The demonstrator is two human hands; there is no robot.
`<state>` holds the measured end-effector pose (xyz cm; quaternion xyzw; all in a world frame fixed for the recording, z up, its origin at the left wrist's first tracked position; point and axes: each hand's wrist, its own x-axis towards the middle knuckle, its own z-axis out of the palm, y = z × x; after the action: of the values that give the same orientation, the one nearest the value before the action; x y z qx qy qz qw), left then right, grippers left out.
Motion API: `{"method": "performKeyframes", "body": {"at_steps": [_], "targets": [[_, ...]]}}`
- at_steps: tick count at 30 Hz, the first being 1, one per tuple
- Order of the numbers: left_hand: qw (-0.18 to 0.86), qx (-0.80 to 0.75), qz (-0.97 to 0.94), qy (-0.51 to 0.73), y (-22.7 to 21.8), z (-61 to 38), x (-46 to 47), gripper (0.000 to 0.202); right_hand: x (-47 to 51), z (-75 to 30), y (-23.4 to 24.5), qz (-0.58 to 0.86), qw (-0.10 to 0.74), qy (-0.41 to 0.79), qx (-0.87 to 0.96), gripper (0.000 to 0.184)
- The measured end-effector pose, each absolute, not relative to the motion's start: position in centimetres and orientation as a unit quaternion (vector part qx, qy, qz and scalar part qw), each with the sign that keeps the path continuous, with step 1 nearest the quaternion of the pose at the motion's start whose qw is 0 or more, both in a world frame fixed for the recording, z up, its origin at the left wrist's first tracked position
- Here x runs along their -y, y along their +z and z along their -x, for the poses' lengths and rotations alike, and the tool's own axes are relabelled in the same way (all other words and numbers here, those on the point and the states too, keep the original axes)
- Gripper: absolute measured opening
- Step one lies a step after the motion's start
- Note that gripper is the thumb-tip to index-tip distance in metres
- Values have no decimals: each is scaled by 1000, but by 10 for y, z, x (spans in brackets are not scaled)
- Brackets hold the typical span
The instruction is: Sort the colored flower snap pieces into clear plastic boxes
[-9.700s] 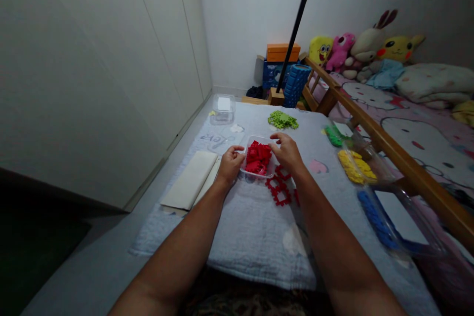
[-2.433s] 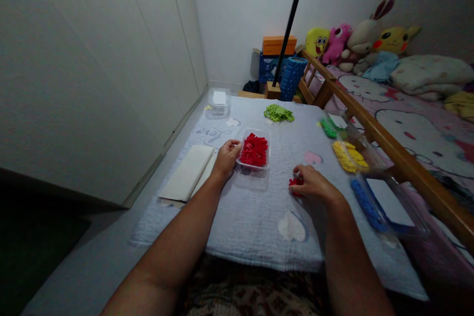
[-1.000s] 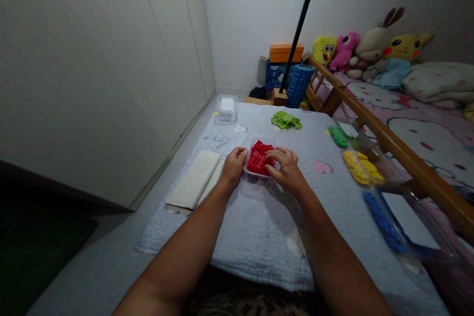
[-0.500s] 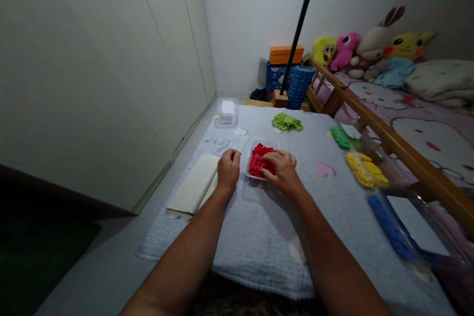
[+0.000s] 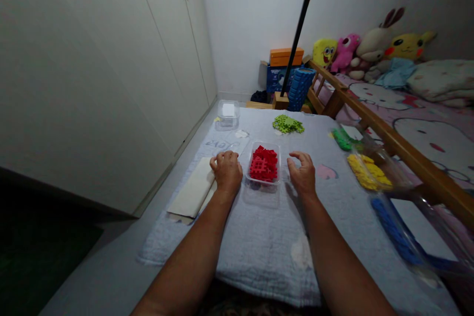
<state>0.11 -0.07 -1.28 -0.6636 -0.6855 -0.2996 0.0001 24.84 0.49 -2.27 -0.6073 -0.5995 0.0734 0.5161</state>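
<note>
A clear plastic container full of red interlocking plastic pieces stands on the cloth-covered table between my hands. Just right of it is my right hand, open, with a gap between thumb and fingers and nothing in it. On the other side my left hand is palm down with bent fingers slightly apart, beside a folded cream-coloured sheet. What seems to be a clear lid lies flat just beyond its fingertips; whether they touch it is unclear.
Light green pieces lie heaped farther back. A clear box stands at the back left. Along the right edge are boxes of green, yellow and blue pieces, beside a wooden bed rail. A wardrobe is at left.
My right hand has come out of the red pieces and moved right of the container. The left hand has uncurled from a loose fist and turned palm down.
</note>
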Motion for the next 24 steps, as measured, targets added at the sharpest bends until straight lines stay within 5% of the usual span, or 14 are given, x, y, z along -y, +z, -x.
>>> {"method": "performKeyframes", "body": {"at_steps": [24], "targets": [[20, 700, 662, -266, -13, 2, -9, 14, -12, -251, -46, 640, 530, 102, 547, 23]]}}
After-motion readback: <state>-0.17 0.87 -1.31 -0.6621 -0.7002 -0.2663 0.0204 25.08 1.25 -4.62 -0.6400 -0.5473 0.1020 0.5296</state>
